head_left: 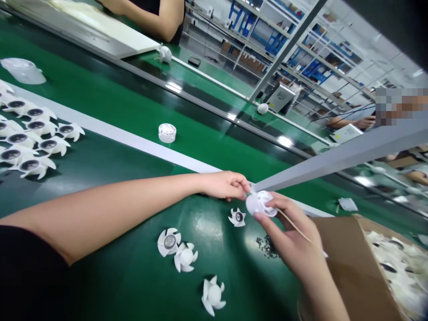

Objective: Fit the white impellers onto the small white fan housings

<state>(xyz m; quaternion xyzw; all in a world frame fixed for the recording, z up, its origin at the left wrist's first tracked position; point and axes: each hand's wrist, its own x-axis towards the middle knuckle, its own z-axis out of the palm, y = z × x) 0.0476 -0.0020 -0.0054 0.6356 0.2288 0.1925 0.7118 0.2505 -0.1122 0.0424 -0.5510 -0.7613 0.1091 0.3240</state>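
A green worktop [83, 67] runs slantwise through a factory room, with a white strip [110, 138] along it and steel shelves [267, 40] holding blue racks beyond. A co-worker [150, 18] sits at the far side, top of view, and another person's forearm [351, 122] shows at the right, above a grey beam [341, 154] that cuts across the view just past the hands. Rows of finished fans [42, 127] lie at left, and a round white cap [167, 133] sits alone mid-worktop. Below the hands are loose fans [186, 257], just beside a scatter of black granules [266, 246]. A cardboard box [347, 254] at lower right is heaped with more parts [397, 267].

The right hand [287, 240] is clenched on a white fan [261, 204] and a wooden stick [294, 225], holding both above the worktop. The left hand [224, 185] reaches in from the side — its fingertips [242, 183] meet the fan's rim, though whether they grasp it is hard to tell.
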